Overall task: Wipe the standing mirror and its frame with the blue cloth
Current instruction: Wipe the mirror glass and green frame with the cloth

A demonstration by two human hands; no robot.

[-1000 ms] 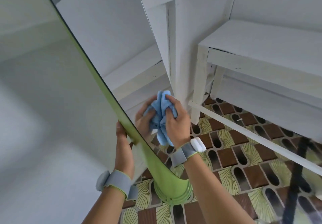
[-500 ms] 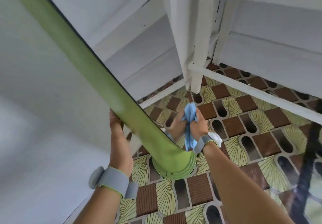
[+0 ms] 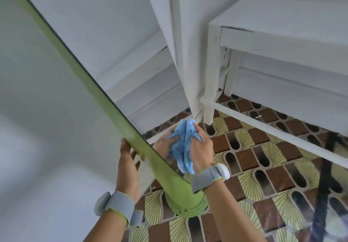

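blue cloth (image 3: 185,145) — bunched under right hand (image 3: 200,148) fingers — against mirror (image 3: 150,83)

No text, label, brand, number or sign can be read anywhere in view.
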